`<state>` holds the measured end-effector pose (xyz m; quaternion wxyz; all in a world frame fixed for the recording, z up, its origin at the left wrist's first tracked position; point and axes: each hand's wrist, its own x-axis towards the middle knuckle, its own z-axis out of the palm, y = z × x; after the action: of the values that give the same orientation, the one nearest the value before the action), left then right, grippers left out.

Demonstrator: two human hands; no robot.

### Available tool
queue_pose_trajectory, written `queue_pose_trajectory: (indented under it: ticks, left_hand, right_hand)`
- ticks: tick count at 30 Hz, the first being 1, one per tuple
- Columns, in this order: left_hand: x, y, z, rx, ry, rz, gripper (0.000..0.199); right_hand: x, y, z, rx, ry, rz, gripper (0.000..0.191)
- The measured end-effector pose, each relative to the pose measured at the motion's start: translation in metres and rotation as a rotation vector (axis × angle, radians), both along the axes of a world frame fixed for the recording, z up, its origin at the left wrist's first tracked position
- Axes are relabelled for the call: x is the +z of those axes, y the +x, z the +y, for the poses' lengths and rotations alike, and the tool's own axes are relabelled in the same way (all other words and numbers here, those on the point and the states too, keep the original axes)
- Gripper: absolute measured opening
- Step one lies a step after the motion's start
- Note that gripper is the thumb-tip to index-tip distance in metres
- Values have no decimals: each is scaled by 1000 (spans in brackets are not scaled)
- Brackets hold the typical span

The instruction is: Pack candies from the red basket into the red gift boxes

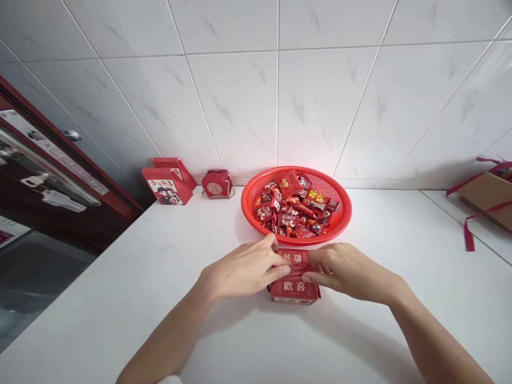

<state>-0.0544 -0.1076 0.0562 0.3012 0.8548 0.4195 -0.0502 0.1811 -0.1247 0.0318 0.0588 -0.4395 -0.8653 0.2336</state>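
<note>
- small box [295,288]: red, pale printed characters
- basket [250,205]: bright red
- sweets [294,205]: red wrappers, some yellow
- countertop [120,298]: white
- wall tiles [240,90]: white, faint grey veining
- far box [167,185]: red, perhaps a printed picture

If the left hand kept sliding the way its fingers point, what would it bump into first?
The left hand points rightward across the small red box, toward the right hand. Its fingertips would probably meet the right hand's fingertips over the box top first. They already look nearly touching, though depth is hard to judge.
</note>
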Motion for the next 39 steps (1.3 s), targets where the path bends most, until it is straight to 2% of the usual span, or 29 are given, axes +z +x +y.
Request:
queue_pose_trajectory:
  ticks: [3,9,14,19,23,25,27,31,33,35,37,39]
  left_hand:
    - [-1,-1,-3,14,2,-18,48]
    - [-5,1,-5,-5,52,37,20]
    - [-7,3,-1,-9,30,35,17]
    - [-6,6,-4,22,-3,22,16]
    - [-11,18,-8,12,-16,-12,22]
    - [-16,25,-11,0,-23,-41,24]
    - [-21,32,-14,-13,-31,-73,28]
    - [-28,37,-18,-36,-17,-130,43]
    - [-27,35,-17,-62,-8,-168,55]
    - [-24,31,-14,-88,0,-201,66]
    - [-21,26,-11,-91,26,-213,69]
    - [-17,19,-8,-75,70,-197,66]
  right_hand:
    - [-2,-3,0,-49,-23,-63,38]
    - [-4,-8,1,-102,-46,-97,38]
    - [-5,-5,-1,-109,-38,-158,36]
    - [-20,8,-20,-187,17,-61,28]
    - [-39,25,-41,-190,55,37,77]
    - [-47,31,-49,-200,110,67,95]
    - [-53,35,-54,-173,160,90,101]
    - [-53,39,-54,-99,210,116,90]
    - [-49,47,-52,-144,169,163,83]
    - [-44,63,-50,-227,53,261,76]
    - [-38,87,-51,-360,-78,370,70]
    - [-35,117,-53,-539,-97,401,65]
